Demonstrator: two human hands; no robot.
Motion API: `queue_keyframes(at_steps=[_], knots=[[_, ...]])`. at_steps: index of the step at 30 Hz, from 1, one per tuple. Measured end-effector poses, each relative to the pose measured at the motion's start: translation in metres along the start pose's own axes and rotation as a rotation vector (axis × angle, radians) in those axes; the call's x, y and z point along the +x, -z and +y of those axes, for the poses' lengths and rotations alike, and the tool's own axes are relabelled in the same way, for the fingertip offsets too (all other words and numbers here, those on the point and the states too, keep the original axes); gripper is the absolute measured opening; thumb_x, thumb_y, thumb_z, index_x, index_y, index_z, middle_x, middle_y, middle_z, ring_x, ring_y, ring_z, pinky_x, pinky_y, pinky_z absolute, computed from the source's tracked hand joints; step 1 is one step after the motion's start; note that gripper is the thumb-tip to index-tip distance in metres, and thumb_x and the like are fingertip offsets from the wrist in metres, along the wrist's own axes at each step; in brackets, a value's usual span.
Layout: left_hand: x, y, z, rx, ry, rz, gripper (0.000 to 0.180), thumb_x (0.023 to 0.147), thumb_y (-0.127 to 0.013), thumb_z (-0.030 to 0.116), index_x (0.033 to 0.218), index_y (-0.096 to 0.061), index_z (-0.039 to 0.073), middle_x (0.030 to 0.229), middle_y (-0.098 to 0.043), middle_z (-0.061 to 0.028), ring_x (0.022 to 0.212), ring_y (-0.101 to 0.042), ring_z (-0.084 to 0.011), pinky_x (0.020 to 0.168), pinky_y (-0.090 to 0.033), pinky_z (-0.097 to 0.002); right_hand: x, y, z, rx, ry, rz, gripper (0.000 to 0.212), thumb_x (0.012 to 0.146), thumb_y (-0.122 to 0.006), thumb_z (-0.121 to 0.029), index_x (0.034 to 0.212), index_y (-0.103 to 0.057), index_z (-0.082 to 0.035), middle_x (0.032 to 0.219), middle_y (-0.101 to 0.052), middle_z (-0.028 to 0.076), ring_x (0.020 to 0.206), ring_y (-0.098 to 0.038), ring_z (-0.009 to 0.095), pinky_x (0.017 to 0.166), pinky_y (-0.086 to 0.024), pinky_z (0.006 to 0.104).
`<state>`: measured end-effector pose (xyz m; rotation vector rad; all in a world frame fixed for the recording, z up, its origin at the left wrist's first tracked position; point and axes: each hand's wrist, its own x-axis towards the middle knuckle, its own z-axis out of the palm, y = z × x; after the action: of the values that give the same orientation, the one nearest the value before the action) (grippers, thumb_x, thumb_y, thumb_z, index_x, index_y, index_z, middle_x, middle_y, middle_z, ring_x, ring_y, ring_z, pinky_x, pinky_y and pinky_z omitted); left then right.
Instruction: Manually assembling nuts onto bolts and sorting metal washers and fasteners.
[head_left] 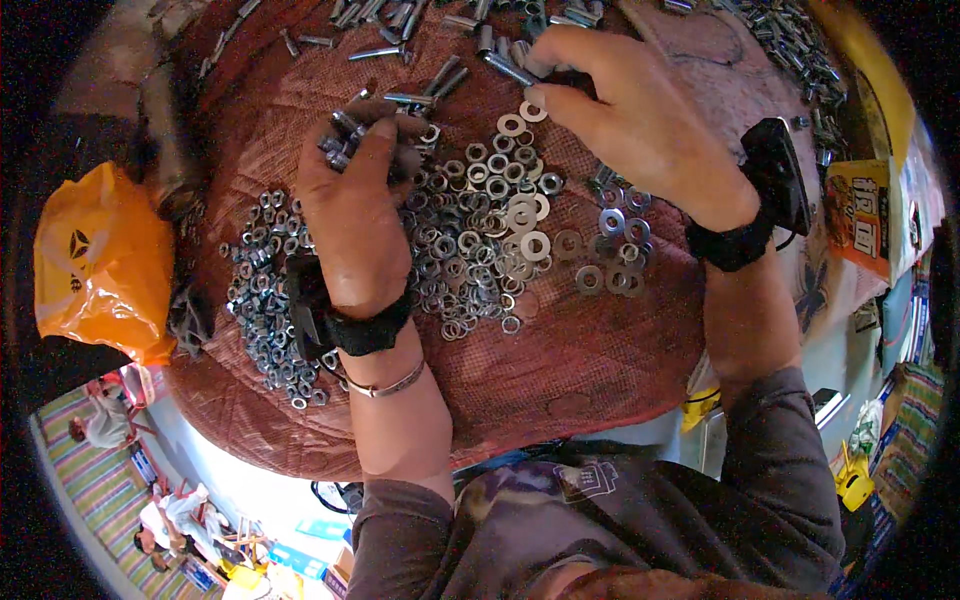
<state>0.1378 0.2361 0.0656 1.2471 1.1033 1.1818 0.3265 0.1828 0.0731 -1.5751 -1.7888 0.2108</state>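
My left hand (362, 190) is closed around several metal bolts (345, 138), whose ends poke out between thumb and fingers. It hovers over the pile of flat washers and rings (455, 250). To its lower left lies a heap of hex nuts (270, 300). My right hand (625, 110) pinches a silver bolt (510, 70) between thumb and forefinger, at the near edge of the loose bolts (400, 20) across the far side. Below my right wrist sits a smaller group of larger washers (612, 240).
A reddish-brown quilted cloth (600, 350) covers the round work surface. An orange plastic bag (100, 260) is at the left, and a printed carton (860, 220) stands at the right. More bolts (790, 50) are heaped at the far right. People (170, 520) sit in the lower-left background.
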Motion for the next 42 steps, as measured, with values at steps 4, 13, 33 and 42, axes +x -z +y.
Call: queue_keyframes(at_steps=[4, 13, 33, 42], knots=[[0.001, 0.001, -0.001, -0.004, -0.004, 0.023, 0.007, 0.085, -0.057, 0.011, 0.091, -0.057, 0.007, 0.075, -0.063, 0.0001, 0.059, -0.052, -0.005, 0.05, -0.038, -0.0174, 0.001, -0.002, 0.001, 0.037, 0.028, 0.004, 0.019, 0.079, -0.06, -0.011, 0.092, -0.053, 0.001, 0.072, -0.053, 0.013, 0.064, -0.05, 0.023, 0.059, -0.04, 0.0322], [0.001, 0.003, 0.002, -0.024, 0.064, 0.041, 0.006, 0.086, -0.059, 0.012, 0.089, -0.057, 0.008, 0.073, -0.061, 0.0004, 0.057, -0.051, -0.0054, 0.049, -0.037, -0.0171, 0.006, 0.018, 0.014, -0.021, -0.045, 0.104, 0.019, 0.083, -0.056, -0.019, 0.094, -0.056, -0.003, 0.081, -0.058, 0.016, 0.073, -0.054, 0.031, 0.067, -0.044, 0.0389], [-0.006, -0.011, -0.001, -0.038, 0.075, -0.23, 0.005, 0.084, -0.058, 0.007, 0.089, -0.058, 0.005, 0.071, -0.06, 0.0005, 0.062, -0.053, -0.0048, 0.053, -0.039, -0.0168, 0.002, -0.012, 0.021, -0.487, -0.049, -0.15, 0.014, 0.077, -0.049, -0.007, 0.089, -0.054, -0.003, 0.073, -0.06, 0.02, 0.072, -0.059, 0.039, 0.063, -0.046, 0.0485], [-0.004, -0.008, -0.006, -0.147, 0.12, -0.275, 0.008, 0.083, -0.06, 0.009, 0.091, -0.059, 0.006, 0.074, -0.06, 0.0009, 0.058, -0.052, -0.0041, 0.05, -0.037, -0.0158, 0.006, -0.013, 0.015, -0.2, -0.066, 0.05, 0.014, 0.08, -0.055, -0.01, 0.091, -0.056, -0.001, 0.073, -0.059, 0.017, 0.066, -0.059, 0.031, 0.059, -0.045, 0.039]])
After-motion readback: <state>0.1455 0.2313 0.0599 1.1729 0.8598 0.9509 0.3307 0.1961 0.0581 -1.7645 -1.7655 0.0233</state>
